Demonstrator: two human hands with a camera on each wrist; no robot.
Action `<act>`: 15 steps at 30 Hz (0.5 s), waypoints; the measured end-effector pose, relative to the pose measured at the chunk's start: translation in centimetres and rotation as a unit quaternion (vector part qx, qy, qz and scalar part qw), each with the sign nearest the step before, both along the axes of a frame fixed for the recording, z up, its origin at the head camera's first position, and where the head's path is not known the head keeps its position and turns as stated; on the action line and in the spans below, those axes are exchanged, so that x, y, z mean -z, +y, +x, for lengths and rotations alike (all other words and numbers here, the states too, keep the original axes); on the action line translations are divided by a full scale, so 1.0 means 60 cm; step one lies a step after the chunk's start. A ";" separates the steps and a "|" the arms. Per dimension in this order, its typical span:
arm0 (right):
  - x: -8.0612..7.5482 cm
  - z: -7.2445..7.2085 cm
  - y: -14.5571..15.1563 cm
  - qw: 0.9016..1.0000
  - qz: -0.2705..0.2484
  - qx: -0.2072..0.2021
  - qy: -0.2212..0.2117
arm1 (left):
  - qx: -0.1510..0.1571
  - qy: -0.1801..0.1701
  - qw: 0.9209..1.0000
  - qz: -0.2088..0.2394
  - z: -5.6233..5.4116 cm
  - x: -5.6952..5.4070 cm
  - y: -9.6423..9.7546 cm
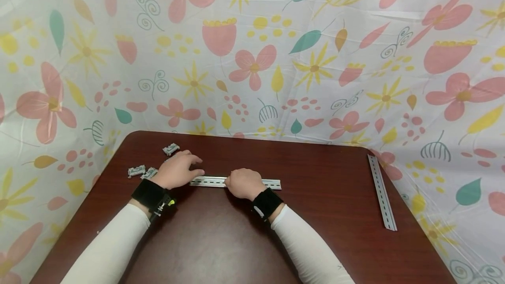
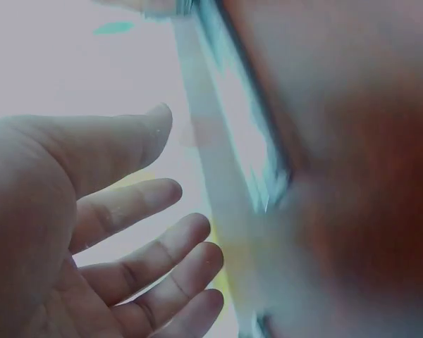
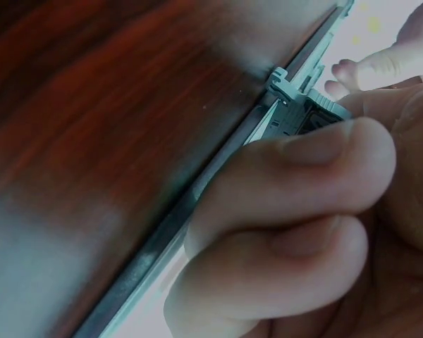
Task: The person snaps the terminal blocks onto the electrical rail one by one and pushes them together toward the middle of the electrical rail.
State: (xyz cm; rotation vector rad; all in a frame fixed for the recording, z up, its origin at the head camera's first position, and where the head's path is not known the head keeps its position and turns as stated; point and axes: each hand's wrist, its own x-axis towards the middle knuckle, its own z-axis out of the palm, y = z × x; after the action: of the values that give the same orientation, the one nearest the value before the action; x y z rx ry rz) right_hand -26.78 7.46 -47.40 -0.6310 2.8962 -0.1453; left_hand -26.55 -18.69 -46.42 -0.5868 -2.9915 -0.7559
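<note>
A slotted metal DIN rail (image 1: 209, 182) lies crosswise on the table, roughly in front of both hands. My right hand (image 1: 245, 184) is over its middle with curled fingers. From the right wrist view, those fingers hold a small grey terminal block (image 3: 287, 102) against the rail; part of the block is hidden behind them. My left hand (image 1: 177, 172) hovers by the rail's left end, its fingers spread and nothing between them, as the left wrist view also shows. Close beside it lie loose grey terminal blocks (image 1: 136, 170), one partly covered by the hand.
Another terminal block (image 1: 171, 149) lies toward the back left of the table. A second slotted rail (image 1: 382, 193) runs along the right edge. The dark red wooden table (image 1: 323, 214) meets a flower-print curtain (image 1: 252, 100) behind and at the sides.
</note>
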 end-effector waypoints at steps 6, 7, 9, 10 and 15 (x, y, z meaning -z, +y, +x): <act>0.002 -0.003 0.004 1.000 -0.007 -0.011 -0.005 | -0.028 0.010 0.999 -0.021 -0.013 -0.010 -0.058; 0.010 -0.007 0.006 1.000 -0.008 -0.015 0.001 | -0.030 0.012 0.999 -0.021 -0.015 -0.009 -0.068; 0.008 -0.006 0.007 1.000 -0.009 -0.018 0.002 | -0.038 0.008 0.999 -0.021 -0.018 -0.008 -0.086; 0.008 -0.006 0.007 1.000 -0.009 -0.018 0.002 | -0.043 0.002 0.999 -0.020 -0.018 -0.008 -0.095; -0.002 -0.002 0.004 1.000 -0.003 -0.013 -0.008 | -0.067 -0.019 0.997 -0.033 -0.021 -0.014 -0.136</act>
State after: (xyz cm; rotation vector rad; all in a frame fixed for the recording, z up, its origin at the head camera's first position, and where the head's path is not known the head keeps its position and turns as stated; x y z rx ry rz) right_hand -26.93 7.71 -47.31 -0.6638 2.8717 -0.1557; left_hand -27.84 -26.85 -45.59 -0.3723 -3.0631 -0.6700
